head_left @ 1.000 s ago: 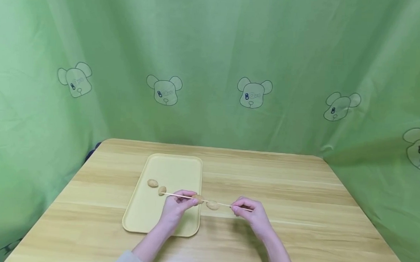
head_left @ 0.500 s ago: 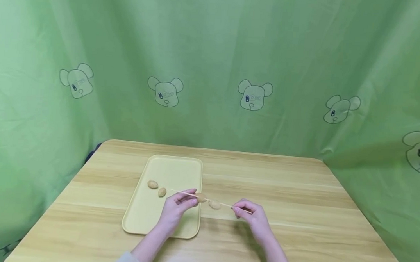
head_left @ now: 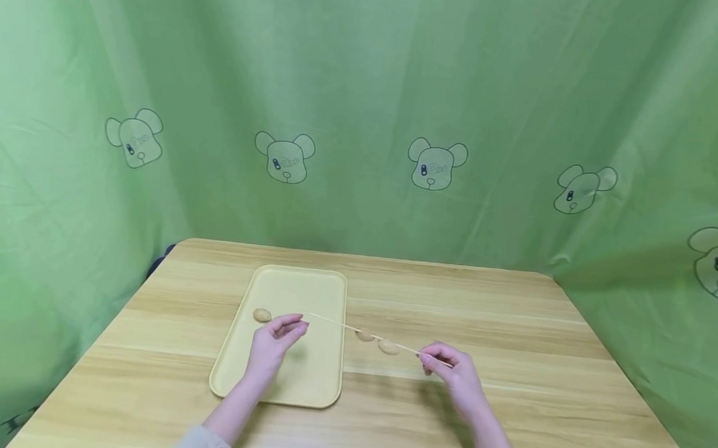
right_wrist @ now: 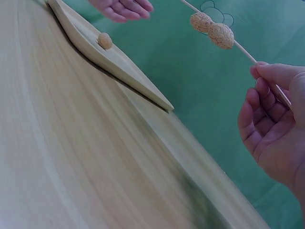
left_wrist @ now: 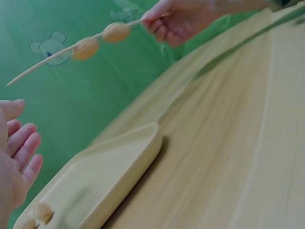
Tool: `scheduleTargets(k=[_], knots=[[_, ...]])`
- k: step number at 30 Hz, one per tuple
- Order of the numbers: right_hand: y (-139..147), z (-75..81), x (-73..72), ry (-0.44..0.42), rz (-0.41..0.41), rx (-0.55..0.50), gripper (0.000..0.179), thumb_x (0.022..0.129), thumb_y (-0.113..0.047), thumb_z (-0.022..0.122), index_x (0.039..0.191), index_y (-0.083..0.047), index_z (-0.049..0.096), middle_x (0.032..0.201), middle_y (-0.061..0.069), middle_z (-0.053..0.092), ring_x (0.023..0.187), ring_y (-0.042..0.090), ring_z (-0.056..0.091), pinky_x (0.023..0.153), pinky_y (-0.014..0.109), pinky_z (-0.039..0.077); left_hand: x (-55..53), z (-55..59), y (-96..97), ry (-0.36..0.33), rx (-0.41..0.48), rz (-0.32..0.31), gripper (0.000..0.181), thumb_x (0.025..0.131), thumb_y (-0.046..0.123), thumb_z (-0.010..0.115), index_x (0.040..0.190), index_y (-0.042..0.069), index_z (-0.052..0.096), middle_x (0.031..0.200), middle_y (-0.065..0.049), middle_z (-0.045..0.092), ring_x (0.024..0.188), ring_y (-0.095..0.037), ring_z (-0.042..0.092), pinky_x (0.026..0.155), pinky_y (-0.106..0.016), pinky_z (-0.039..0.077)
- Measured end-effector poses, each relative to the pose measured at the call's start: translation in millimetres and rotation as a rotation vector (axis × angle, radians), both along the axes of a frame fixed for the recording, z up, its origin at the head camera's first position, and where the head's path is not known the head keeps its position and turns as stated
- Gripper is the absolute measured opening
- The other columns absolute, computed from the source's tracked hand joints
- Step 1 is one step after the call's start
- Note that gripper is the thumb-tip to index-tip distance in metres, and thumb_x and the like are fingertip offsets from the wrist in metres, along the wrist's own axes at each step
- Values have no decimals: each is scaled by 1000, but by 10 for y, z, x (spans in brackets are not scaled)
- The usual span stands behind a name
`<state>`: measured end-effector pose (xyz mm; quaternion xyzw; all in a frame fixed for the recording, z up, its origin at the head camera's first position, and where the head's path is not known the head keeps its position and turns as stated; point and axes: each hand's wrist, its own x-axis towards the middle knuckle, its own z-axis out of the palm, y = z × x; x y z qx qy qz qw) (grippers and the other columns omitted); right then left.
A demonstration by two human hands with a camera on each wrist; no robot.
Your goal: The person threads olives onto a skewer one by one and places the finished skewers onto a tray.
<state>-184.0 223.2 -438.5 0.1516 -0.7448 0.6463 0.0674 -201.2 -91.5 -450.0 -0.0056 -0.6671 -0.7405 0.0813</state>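
My right hand (head_left: 457, 379) pinches the blunt end of a thin wooden skewer (head_left: 331, 321) between thumb and fingertips, above the table. Two tan, rough-skinned oval pieces (right_wrist: 221, 36) are threaded on it side by side, nearer my right hand than the pointed tip. My left hand (head_left: 271, 346) holds nothing, its fingers loosely bent over the tray (head_left: 316, 389), close to the skewer's pointed end. On the tray lie two more such pieces; one (head_left: 261, 315) shows in the head view, while my left hand covers the other (left_wrist: 44, 213), which the left wrist view shows.
The shallow yellow tray sits left of centre on a wooden table (head_left: 511, 324). Behind and beside the table hang green curtains (head_left: 359, 211) printed with bear heads.
My left hand has let go of the skewer and a threaded piece and moved left. My right hand has carried the skewer, with both pieces, to the right.
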Motion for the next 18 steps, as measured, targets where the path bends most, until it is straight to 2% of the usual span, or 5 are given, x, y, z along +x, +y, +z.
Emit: scheduleTargets(k=[6,11,15,18], knots=[[69,-24,-1,-14,-13,-13,18,85,0,61,87,18,57,68,0,56,65,10,54,64,23,47,-106,-55,-211,-38,-128,110,36,84,6,66,115,-9,57,108,-19,63,95,-16,61,83,-18,48],[116,-51,-2,-11,0,-29,19,86,1,59,88,19,55,68,-2,57,65,10,54,64,23,47,-197,-141,-359,-68,-179,165,34,84,4,65,114,-10,58,109,-21,63,97,-22,61,82,-18,48],[135,-73,4,-29,-6,-38,16,86,1,59,88,17,57,68,-3,56,65,9,54,64,23,47,-233,-195,-433,-104,-186,177,35,84,5,64,115,-10,57,109,-22,62,97,-23,60,79,-18,49],[145,-83,4,-37,-12,-52,15,86,1,59,87,16,58,68,-2,56,65,9,53,64,23,47,-255,-228,-462,-127,-197,155,37,84,4,64,117,-12,55,113,-25,60,102,-30,58,85,-24,49]])
